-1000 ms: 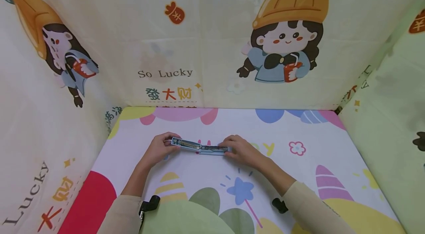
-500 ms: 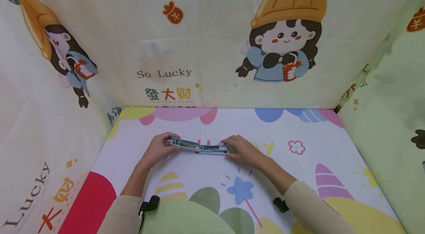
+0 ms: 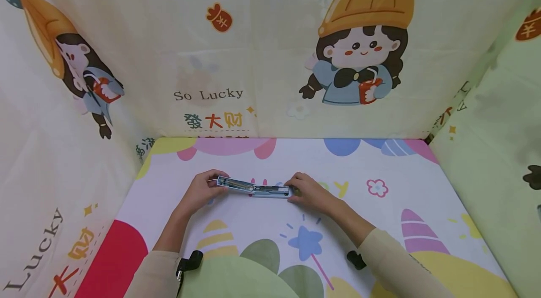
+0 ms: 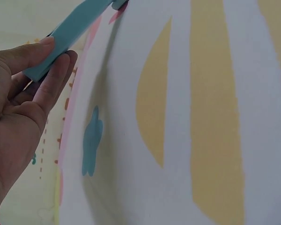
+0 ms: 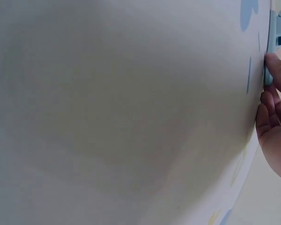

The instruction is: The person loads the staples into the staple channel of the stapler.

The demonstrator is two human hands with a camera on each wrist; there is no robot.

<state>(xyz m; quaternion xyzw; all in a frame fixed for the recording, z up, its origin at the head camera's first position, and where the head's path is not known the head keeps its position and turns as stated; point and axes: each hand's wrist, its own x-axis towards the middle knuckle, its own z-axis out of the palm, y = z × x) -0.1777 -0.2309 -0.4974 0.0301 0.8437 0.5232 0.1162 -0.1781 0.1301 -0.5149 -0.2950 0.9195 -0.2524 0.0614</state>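
Note:
A light blue stapler [image 3: 253, 188] is spread wide, its two arms almost in one line, with the metal inside showing in the head view. My left hand [image 3: 204, 190] pinches the end of the left arm between thumb and fingers; in the left wrist view that blue arm [image 4: 68, 35] slants up off the tabletop. At the other end, my right hand [image 3: 307, 191] grips the base with thumb in front and fingers behind. The right wrist view catches only the edge of the base [image 5: 270, 51] along the tabletop, with the thumb against it.
The table [image 3: 338, 166] wears a white cover with printed colourful shapes. Cream printed cloth [image 3: 274, 54] hangs behind it and on both sides. Black wrist straps [image 3: 192, 260] show at both sleeves.
The right hand's fingers have shifted slightly right, toward the outer end of the stapler's base, uncovering more of it. The left hand and the stapler stay nearly in place.

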